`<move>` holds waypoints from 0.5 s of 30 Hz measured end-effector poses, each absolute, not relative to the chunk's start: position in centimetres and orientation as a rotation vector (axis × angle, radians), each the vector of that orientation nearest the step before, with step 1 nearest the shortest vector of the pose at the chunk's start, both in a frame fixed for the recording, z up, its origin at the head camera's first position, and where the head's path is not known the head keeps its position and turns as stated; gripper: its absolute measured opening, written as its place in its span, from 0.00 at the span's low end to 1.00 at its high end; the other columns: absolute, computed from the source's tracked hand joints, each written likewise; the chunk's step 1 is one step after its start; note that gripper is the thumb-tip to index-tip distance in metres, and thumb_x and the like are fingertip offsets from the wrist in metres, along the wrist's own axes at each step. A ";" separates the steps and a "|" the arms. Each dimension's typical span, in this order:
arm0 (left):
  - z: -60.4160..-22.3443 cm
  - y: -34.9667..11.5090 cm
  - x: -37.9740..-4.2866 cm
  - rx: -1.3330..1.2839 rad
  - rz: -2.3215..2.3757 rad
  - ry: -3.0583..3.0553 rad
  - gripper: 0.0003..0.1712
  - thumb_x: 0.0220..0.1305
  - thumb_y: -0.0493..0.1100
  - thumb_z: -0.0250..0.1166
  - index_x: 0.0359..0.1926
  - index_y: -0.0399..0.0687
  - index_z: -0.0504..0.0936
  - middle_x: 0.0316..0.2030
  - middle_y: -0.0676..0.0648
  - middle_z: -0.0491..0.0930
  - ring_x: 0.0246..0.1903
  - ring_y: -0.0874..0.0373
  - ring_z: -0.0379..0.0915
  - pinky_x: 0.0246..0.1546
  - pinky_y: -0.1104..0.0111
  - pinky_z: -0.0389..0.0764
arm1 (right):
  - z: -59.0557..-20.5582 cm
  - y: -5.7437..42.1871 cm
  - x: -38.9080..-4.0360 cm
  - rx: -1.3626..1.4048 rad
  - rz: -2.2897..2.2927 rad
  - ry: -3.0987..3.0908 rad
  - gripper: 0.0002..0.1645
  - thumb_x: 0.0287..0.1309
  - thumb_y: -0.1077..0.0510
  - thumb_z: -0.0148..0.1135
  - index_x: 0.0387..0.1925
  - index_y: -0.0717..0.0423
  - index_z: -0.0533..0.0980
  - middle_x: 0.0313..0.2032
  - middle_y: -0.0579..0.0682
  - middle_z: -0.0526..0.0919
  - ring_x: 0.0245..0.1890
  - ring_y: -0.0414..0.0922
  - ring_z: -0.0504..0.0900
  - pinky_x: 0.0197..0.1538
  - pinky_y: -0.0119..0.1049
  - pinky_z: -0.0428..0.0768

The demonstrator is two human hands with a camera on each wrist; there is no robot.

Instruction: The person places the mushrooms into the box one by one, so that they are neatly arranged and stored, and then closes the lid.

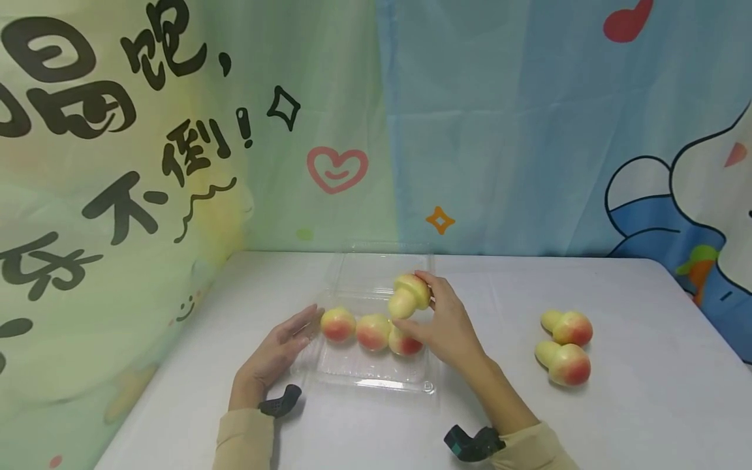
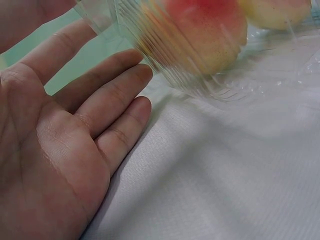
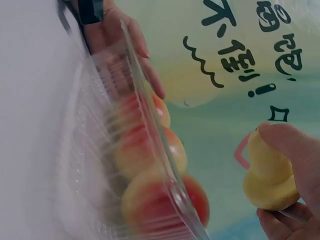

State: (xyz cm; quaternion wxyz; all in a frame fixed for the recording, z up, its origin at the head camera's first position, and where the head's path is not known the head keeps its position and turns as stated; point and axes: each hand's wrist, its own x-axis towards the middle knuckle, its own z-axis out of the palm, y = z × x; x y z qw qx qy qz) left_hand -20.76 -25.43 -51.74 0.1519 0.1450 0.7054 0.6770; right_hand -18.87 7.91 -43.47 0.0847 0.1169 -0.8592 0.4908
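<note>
Right hand (image 1: pixel 444 326): grips one yellow fruit (image 1: pixel 409 295) over clear plastic box (image 1: pixel 376 380). Left hand (image 1: pixel 281 346): fingers extended, beside the box. Inside: three blushed fruits (image 1: pixel 372 333), in a row. White table (image 1: pixel 652 405), right side: two fruits (image 1: pixel 570 365).

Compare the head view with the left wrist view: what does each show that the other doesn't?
Head only: the right hand gripping a fruit, and two loose fruits on the table.

Left wrist only: creases across the left palm and fine ribbing, close up, on the clear container.

Both: the left hand, fingers extended by that container, and fruits inside it.
</note>
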 end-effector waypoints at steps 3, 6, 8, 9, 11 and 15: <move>-51.8 -25.5 -20.8 0.422 1.954 2.012 0.37 0.63 0.32 0.54 0.72 0.49 0.56 0.72 0.45 0.56 0.74 0.50 0.40 0.72 0.50 0.40 | -43.7 7.2 -18.6 0.390 1.421 -2.559 0.50 0.39 0.50 0.77 0.65 0.50 0.63 0.56 0.45 0.71 0.52 0.43 0.73 0.57 0.42 0.77; -51.9 -25.5 -20.8 0.423 1.953 2.014 0.37 0.63 0.32 0.55 0.72 0.49 0.57 0.72 0.45 0.56 0.74 0.50 0.40 0.72 0.48 0.38 | -43.9 6.5 -18.3 0.434 1.379 -2.558 0.50 0.37 0.50 0.78 0.64 0.50 0.64 0.54 0.45 0.72 0.50 0.43 0.74 0.55 0.42 0.78; -51.9 -25.5 -20.9 0.420 1.955 2.009 0.37 0.63 0.32 0.54 0.72 0.49 0.57 0.72 0.46 0.56 0.74 0.50 0.39 0.72 0.48 0.38 | -44.1 6.0 -18.1 0.460 1.332 -2.557 0.50 0.36 0.49 0.79 0.63 0.49 0.65 0.54 0.45 0.73 0.49 0.43 0.74 0.53 0.42 0.78; -51.9 -25.5 -20.9 0.420 1.954 2.010 0.36 0.63 0.32 0.54 0.72 0.49 0.57 0.72 0.46 0.56 0.74 0.50 0.39 0.72 0.48 0.38 | -44.2 5.7 -18.0 0.470 1.326 -2.553 0.49 0.35 0.49 0.79 0.62 0.48 0.66 0.53 0.45 0.73 0.48 0.42 0.74 0.52 0.41 0.78; -52.0 -25.6 -21.0 0.412 1.958 2.008 0.36 0.64 0.32 0.54 0.72 0.50 0.57 0.72 0.46 0.57 0.74 0.51 0.39 0.72 0.49 0.38 | -44.4 5.2 -17.8 0.499 1.295 -2.545 0.49 0.34 0.49 0.80 0.61 0.48 0.67 0.53 0.45 0.74 0.49 0.42 0.75 0.52 0.42 0.78; -52.4 -25.5 -21.1 0.400 1.963 2.004 0.36 0.64 0.32 0.54 0.72 0.50 0.58 0.72 0.46 0.58 0.74 0.51 0.40 0.72 0.49 0.39 | -44.7 4.5 -17.2 0.531 1.238 -2.560 0.49 0.33 0.48 0.80 0.60 0.47 0.68 0.53 0.44 0.75 0.53 0.42 0.75 0.55 0.42 0.77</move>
